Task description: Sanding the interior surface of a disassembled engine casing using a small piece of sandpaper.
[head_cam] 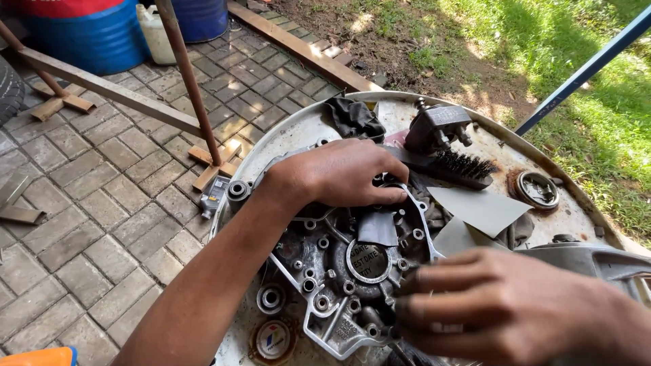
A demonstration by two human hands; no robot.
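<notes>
Lighting: daylight, outdoors. Strong sun on the grass (542, 41) at upper right, patches there nearly washed out; dappled shade on the bare soil beside it. Work area in open shade, evenly lit, soft shadows only. Mild sheen on the metal engine casing (339, 271). Focus: casing and left hand (346, 173) sharp. Right hand (495, 308) smeared, probably motion blur. Edges: slight wide-angle bending in the paving (81, 203).

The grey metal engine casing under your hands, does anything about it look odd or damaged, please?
No damage is visible on the grey metal engine casing; it is grimy. A loose grey sandpaper scrap lies inside it, just below the left hand.
</notes>
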